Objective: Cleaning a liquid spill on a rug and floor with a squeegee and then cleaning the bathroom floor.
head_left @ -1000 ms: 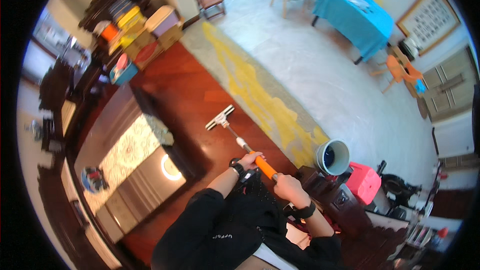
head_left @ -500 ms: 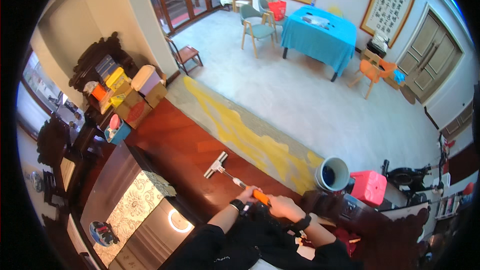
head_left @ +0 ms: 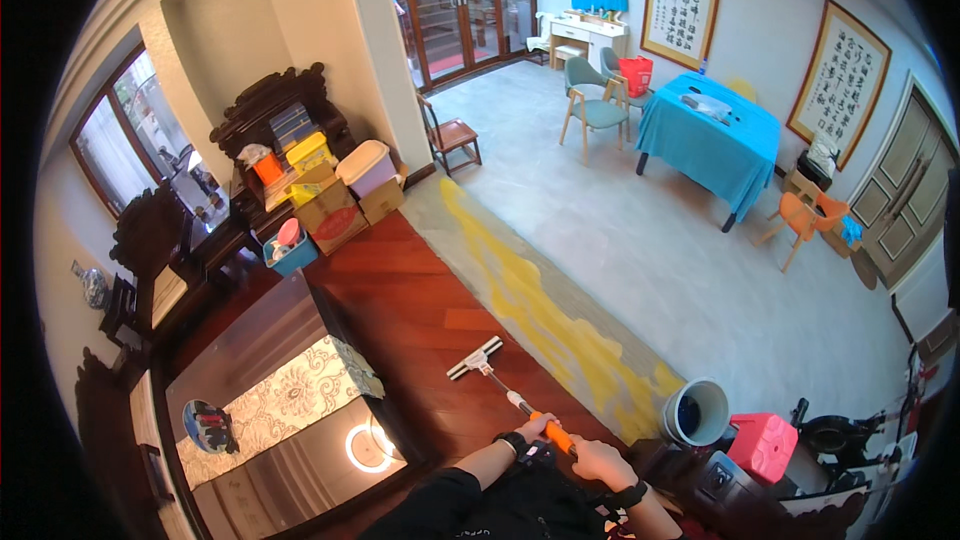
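Observation:
A long-handled mop with a light T-shaped head and an orange grip reaches forward over the red-brown wooden floor. Its head is at the floor, a short way from the patterned runner. My left hand is wrapped round the handle at the upper side of the orange grip, a dark band on its wrist. Closer to the handle's end, my right hand is closed on it too. The fingers' undersides are hidden.
At left stands a glossy dark table with a patterned cloth. A grey bucket and pink stool are at right. A grey-yellow runner borders the pale floor. Boxes and a blue-covered table stand farther off.
The view has turned left and tilted up, so the room appears shifted right and down. Both hands stay on the mop, whose head is at nearly the same floor spot.

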Action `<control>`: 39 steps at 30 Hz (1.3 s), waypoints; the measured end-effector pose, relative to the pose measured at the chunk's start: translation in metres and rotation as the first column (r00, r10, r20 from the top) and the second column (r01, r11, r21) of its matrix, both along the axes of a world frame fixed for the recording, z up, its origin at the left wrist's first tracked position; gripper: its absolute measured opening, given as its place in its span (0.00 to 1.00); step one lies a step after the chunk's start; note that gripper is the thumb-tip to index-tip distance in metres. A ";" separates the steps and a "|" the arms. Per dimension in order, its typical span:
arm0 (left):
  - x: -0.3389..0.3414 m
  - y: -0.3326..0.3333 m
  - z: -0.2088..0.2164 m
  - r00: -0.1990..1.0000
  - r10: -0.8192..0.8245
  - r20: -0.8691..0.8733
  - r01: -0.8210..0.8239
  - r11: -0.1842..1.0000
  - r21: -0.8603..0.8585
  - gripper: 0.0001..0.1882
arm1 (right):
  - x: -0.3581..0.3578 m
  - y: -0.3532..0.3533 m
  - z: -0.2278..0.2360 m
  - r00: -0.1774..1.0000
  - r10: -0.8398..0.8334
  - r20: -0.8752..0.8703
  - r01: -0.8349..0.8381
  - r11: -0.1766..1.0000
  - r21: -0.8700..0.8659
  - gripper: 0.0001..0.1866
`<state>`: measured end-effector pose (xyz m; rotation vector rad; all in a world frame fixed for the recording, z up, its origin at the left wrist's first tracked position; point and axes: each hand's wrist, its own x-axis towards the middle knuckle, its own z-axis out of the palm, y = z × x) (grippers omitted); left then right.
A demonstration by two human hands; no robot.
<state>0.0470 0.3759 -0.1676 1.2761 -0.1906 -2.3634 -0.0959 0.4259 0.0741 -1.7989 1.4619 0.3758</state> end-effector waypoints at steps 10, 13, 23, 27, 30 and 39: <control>0.013 0.001 0.014 0.984 -0.082 -0.155 0.068 0.993 -0.094 0.06 | -0.013 -0.023 -0.015 0.765 -0.391 0.511 0.149 0.880 0.450 0.23; 0.008 -0.001 0.070 0.943 0.248 -0.221 -0.246 0.969 0.036 0.05 | -0.031 -0.039 -0.009 0.633 -0.488 0.601 0.260 0.865 0.428 0.20; 0.050 0.054 0.202 0.785 0.505 -0.359 -0.411 0.858 0.307 0.04 | 0.011 -0.069 -0.071 0.679 -0.593 0.433 0.110 0.665 0.738 0.19; 0.070 0.073 0.242 0.739 0.569 -0.360 -0.480 0.820 0.310 0.07 | 0.054 -0.073 -0.080 0.703 -0.571 0.424 -0.012 0.587 0.810 0.23; 0.094 0.077 0.247 0.695 0.635 -0.337 -0.567 0.773 0.287 0.07 | 0.082 -0.077 -0.085 0.712 -0.580 0.394 -0.057 0.512 0.857 0.25; 0.153 0.065 0.248 0.546 0.638 -0.543 -0.552 0.761 0.340 0.06 | 0.171 -0.088 -0.096 0.590 -0.768 0.248 -0.075 0.253 0.964 0.27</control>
